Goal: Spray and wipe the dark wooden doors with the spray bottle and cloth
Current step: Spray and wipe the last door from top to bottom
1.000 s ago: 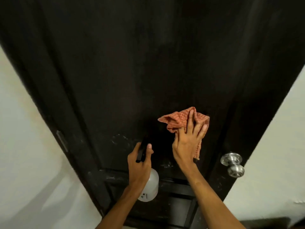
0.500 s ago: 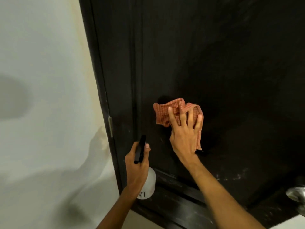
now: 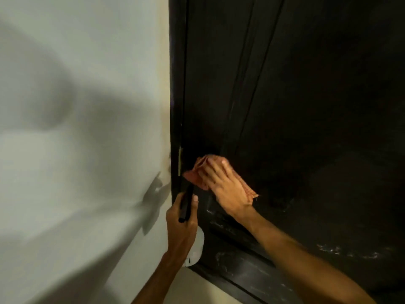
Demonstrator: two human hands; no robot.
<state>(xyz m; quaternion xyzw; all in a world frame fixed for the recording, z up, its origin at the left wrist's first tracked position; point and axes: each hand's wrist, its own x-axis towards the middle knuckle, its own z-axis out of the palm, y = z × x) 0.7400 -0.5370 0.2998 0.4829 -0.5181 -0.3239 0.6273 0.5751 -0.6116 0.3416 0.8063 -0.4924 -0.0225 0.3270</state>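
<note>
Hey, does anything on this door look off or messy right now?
Yes: whitish streaks smear the dark door low down, on the rail and panel below the right hand, which presses the cloth near the door's left edge. Whether they are spray residue or scuffs, I cannot tell. Nothing else stands out.

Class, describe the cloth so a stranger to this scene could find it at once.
Start at the dark wooden door on the right and follow its left edge down beside the pale wall. There the right hand presses a crumpled cloth against the wood. It alone is orange-red and checked.
</note>
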